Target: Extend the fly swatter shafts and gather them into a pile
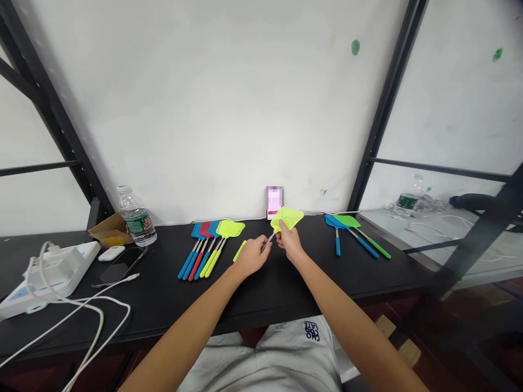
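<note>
Yellow swatter [292,218]: left hand [253,255] clamped on shaft, right hand [290,242] at head, presumably for control; swatter row [207,262] left of hands.

A plain workroom, by its look — black metal frame [384,103], white wall [220,109], power strip [87,258] on a black tabletop [159,294].

I count ten brightly coloured, mesh-headed fly swatters [230,228]: six at left, three at right, and one yellow-green swatter [293,218] I hold. My black tabletop [281,288] also bears two rectangular phones [121,266], one clear plastic bottle [139,220] and one brown cardboard box [113,227].
</note>
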A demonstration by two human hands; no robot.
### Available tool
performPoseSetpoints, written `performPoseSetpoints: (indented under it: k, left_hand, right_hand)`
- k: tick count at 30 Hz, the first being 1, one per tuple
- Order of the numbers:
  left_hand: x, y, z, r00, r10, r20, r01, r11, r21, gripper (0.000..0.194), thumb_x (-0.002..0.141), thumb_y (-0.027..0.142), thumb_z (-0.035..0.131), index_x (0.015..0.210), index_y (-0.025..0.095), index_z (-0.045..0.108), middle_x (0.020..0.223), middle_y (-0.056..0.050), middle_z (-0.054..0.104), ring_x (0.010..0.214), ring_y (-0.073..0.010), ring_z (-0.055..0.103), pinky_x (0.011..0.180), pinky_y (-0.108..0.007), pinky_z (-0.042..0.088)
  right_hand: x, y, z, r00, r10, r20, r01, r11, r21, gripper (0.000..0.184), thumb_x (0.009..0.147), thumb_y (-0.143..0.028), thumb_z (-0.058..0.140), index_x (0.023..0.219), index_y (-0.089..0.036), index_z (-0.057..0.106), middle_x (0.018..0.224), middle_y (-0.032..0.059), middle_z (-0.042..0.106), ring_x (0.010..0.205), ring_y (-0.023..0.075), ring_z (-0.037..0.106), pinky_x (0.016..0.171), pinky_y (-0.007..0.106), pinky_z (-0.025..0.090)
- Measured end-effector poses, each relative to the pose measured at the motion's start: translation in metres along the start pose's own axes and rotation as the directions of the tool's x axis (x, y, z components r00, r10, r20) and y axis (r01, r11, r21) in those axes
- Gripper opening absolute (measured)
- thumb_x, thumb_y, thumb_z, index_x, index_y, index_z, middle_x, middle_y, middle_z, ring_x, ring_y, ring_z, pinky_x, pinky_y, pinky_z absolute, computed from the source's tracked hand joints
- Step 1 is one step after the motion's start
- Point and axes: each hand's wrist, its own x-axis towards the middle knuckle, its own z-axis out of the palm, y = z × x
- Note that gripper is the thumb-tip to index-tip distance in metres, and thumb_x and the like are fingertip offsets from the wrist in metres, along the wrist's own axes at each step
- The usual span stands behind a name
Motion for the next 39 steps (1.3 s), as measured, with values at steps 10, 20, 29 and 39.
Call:
performPoseSetpoints:
  k: [10,20,29,39]
  left_hand:
    - [0.004,0.003,-0.002,0.999,-0.033,-0.024,0.029,0.988,-0.154,0.032,0.091,0.038,0.038,0.070,0.019,0.052,0.058,0.002,0.053,0.055,-0.0112,0.047,0.053,-0.023,0.027]
    - [0.008,0.002,0.004,0.982,-0.162,0.098,0.189,0.876,-0.443,0.034,0.087,0.042,0.040,0.063,0.018,0.046,0.045,0.005,0.046,0.040,-0.0076,0.041,0.044,-0.019,0.030]
    - [0.015,0.006,0.005,0.944,-0.252,0.212,0.325,0.603,-0.729,0.031,0.081,0.043,0.052,0.063,0.019,0.043,0.039,0.009,0.037,0.031,-0.0041,0.032,0.036,-0.018,0.022]
    - [0.017,0.004,0.000,0.945,-0.113,0.306,0.327,0.324,-0.888,0.031,0.079,0.043,0.057,0.065,0.019,0.043,0.036,0.011,0.032,0.030,-0.0036,0.026,0.036,-0.019,0.019]
  right_hand:
    - [-0.007,0.002,0.003,0.980,0.020,0.198,-0.019,1.000,-0.006,0.028,0.076,-0.038,0.062,0.065,-0.018,0.046,0.046,-0.0061,0.039,0.037,0.0048,0.029,0.036,0.019,0.017]
    - [-0.002,0.006,0.006,0.990,0.003,0.141,-0.008,0.999,0.032,0.023,0.073,-0.033,0.063,0.065,-0.018,0.047,0.043,-0.0063,0.039,0.035,0.0048,0.028,0.035,0.020,0.017]
    - [-0.003,0.001,0.011,0.991,0.002,0.131,-0.020,0.991,0.131,0.028,0.072,-0.036,0.067,0.063,-0.016,0.049,0.044,-0.0036,0.044,0.037,0.0055,0.033,0.036,0.020,0.020]
    - [-0.006,-0.004,0.010,0.975,-0.024,0.220,-0.031,0.969,0.243,0.038,0.069,-0.046,0.073,0.065,-0.015,0.052,0.050,-0.0025,0.050,0.042,0.0064,0.042,0.040,0.020,0.028]
